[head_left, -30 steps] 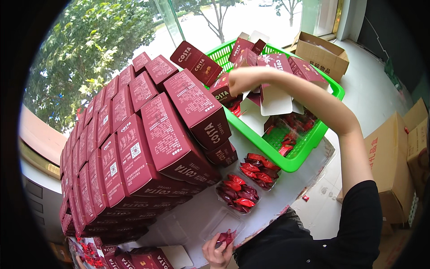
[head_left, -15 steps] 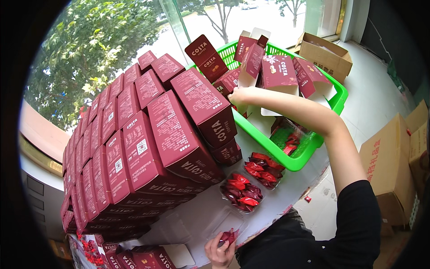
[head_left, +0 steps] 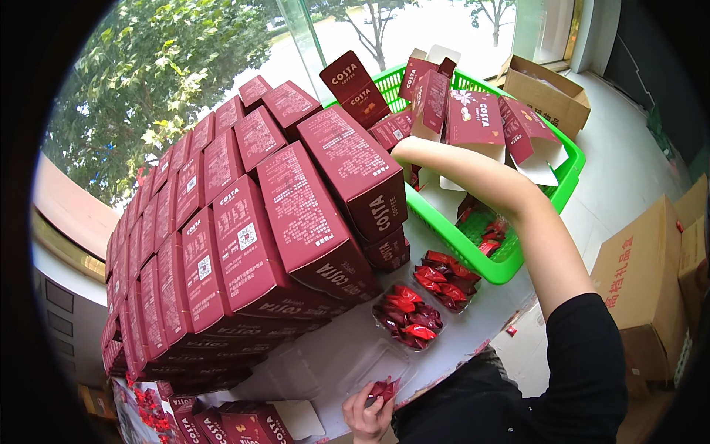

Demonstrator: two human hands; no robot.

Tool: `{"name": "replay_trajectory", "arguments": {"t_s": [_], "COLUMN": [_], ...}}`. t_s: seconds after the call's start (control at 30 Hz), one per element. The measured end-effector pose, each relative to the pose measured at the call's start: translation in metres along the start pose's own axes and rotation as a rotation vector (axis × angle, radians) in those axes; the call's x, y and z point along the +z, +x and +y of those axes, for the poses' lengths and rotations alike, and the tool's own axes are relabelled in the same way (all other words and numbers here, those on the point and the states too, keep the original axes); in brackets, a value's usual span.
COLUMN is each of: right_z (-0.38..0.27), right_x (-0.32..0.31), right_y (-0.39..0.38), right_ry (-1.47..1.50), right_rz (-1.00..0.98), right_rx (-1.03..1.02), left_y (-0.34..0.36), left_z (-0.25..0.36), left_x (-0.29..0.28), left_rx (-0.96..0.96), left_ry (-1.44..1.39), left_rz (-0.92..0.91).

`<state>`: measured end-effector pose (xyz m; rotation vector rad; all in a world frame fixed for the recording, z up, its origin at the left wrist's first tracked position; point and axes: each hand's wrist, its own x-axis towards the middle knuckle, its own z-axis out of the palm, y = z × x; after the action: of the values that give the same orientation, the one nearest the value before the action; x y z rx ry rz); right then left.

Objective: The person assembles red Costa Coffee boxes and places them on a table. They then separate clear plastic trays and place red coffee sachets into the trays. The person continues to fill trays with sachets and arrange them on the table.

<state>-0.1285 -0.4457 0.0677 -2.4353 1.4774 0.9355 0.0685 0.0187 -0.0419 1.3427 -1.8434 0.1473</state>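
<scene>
My left hand (head_left: 364, 416) is closed round a dark red wrapped packet (head_left: 384, 390), beside a clear plastic tray (head_left: 379, 364) at the front of the table. My right forearm (head_left: 481, 170) reaches into the green plastic basket (head_left: 497, 272). The right hand is down among loose maroon cartons, its fingers hidden behind a stacked maroon box (head_left: 359, 177). Two clear trays filled with red and dark red packets, the near tray (head_left: 408, 317) and the far tray (head_left: 445, 281), stand between the boxes and the basket.
Many closed maroon boxes (head_left: 244, 251) are stacked at the left. Opened cartons (head_left: 473, 122) lie in the basket, over loose red packets (head_left: 491, 238). More maroon boxes (head_left: 248, 423) sit at the lower left. Brown cardboard cartons (head_left: 636, 274) stand on the floor at the right.
My right hand has sunk deeper into the basket, its fingers now out of sight. The left hand keeps the packet. The whole view has shifted slightly.
</scene>
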Motion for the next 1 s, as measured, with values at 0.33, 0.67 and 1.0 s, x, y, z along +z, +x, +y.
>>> {"name": "replay_trajectory", "arguments": {"t_s": [0.33,0.67,1.0], "right_z": [0.008,0.016,0.018], "right_x": [-0.002,-0.002,-0.011], "right_y": [0.003,-0.004,0.008], "right_ry": [0.140,0.255,0.365], "right_rz": [-0.196,-0.403,-0.517], "right_rx": [-0.128,-0.179,-0.237], "left_y": [-0.019,-0.018,-0.020], "left_z": [-0.008,-0.009,-0.008], "left_x": [0.007,0.012,0.010], "left_rx": [-0.025,-0.013,-0.024], "left_ry": [0.011,0.023,0.064], "left_rz": [-0.029,-0.019,-0.011]}}
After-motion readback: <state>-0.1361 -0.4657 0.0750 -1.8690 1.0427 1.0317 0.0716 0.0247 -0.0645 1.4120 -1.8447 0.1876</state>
